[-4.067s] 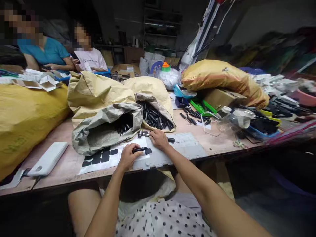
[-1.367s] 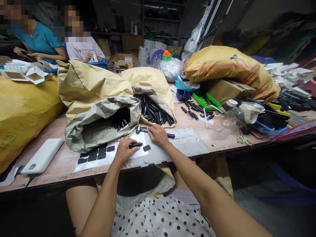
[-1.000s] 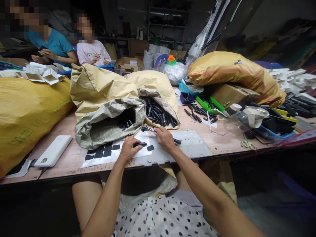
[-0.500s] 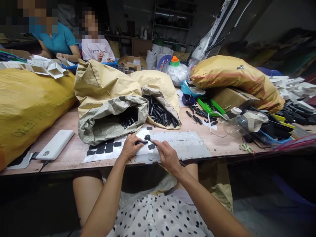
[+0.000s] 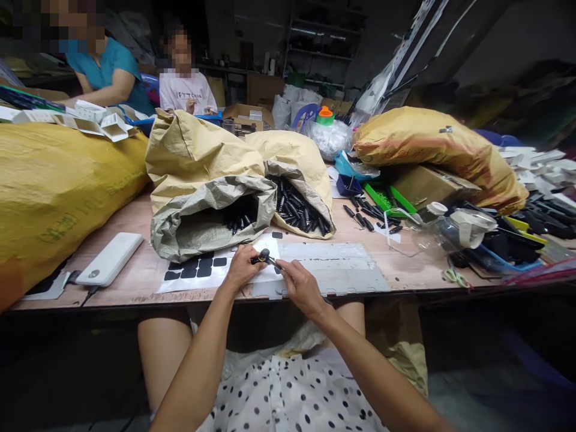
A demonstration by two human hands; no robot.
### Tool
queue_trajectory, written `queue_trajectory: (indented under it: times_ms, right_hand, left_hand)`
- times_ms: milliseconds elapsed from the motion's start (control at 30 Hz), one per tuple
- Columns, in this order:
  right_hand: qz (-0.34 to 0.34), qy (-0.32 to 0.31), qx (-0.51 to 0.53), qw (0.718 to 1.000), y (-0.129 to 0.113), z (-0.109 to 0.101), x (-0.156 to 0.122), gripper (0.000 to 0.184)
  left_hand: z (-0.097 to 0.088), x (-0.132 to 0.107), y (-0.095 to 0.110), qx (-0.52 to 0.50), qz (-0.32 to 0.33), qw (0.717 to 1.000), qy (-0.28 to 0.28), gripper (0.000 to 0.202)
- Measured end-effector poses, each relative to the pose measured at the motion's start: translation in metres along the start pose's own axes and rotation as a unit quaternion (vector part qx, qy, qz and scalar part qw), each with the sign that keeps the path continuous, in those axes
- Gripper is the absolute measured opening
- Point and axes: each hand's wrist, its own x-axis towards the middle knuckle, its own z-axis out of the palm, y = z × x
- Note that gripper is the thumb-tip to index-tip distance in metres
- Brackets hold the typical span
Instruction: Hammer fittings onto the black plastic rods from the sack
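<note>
Frame centre: left hand (image 5: 242, 267) pinches black piece (image 5: 255, 260); right hand (image 5: 303, 286) grips small hammer (image 5: 264, 254), head overlapping piece. Head so near, a skewed tap could bruise left hand.

Hammer (image 5: 264, 254), centre: head was black | blouse (image 5: 290, 396), lower centre: was white, black-dotted | sack (image 5: 67, 180), far left: was yellow | tray (image 5: 404, 199), right of centre: was green | slab-like device (image 5: 110, 259), left: was white
</note>
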Motion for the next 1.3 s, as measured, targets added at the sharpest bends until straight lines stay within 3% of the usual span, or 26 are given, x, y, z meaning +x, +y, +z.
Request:
queue_trajectory:
  times_ms: [200,333,467,667,900,1067,1167,1233,1300]
  right_hand:
    - [0.025,0.028,-0.04,0.998,0.017,-0.006,0.028,0.037]
    - [0.081,-0.027,-0.144,0.986,0.041,-0.004,0.053,0.035]
    - [0.084,-0.071,-0.215,0.97,0.055,0.007,0.068,0.033]
    - [0.073,-0.061,-0.242,0.966,0.052,0.019,0.073,0.028]
    - [0.08,-0.061,-0.242,0.965,0.047,0.021,0.075,0.027]
    - [0.08,-0.048,-0.239,0.966,0.047,0.022,0.075,0.027]
    - [0.079,-0.047,-0.235,0.968,0.047,0.023,0.075,0.026]
    - [0.078,-0.049,-0.231,0.969,0.046,0.023,0.075,0.026]
    - [0.08,-0.05,-0.231,0.968,0.045,0.023,0.075,0.026]
  left_hand:
    - [0.002,0.0,0.001,0.001,-0.005,1.0,0.011,0.01]
    - [0.003,0.0,0.001,0.014,-0.003,1.0,0.013,0.012]
    - [0.002,-0.001,0.003,0.028,-0.009,1.0,0.009,0.014]
    - [-0.006,-0.007,0.004,-0.003,0.003,1.0,-0.012,0.01]
    - [-0.01,-0.014,0.001,-0.059,-0.031,0.997,0.025,0.024]
    - [-0.008,-0.01,0.002,-0.041,0.007,0.998,0.047,0.016]
    - [-0.012,-0.022,0.014,-0.087,0.016,0.994,0.062,0.018]
    - [-0.015,-0.044,0.025,-0.146,0.01,0.989,0.036,0.022]
    - [-0.013,-0.072,0.033,-0.207,-0.015,0.976,-0.07,0.029]
